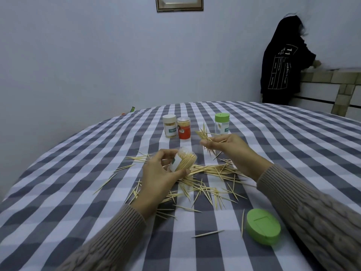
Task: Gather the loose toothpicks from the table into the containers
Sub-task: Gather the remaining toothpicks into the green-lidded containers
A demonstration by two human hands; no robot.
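Note:
My left hand (160, 173) grips a clear open container (183, 160) tilted on its side, nearly full of toothpicks. My right hand (228, 146) pinches a loose bundle of toothpicks (205, 136) just above and to the right of the container's mouth. Many loose toothpicks (207, 182) lie scattered on the checked tablecloth (78, 163) under and in front of both hands. A green lid (262, 225) lies flat at the front right.
Three upright containers stand further back: a cream-lidded one (170, 126), an orange one (183, 128) and a green-lidded clear one (221, 123). A person in a black hoodie (281, 61) stands at the far right by a tiled counter.

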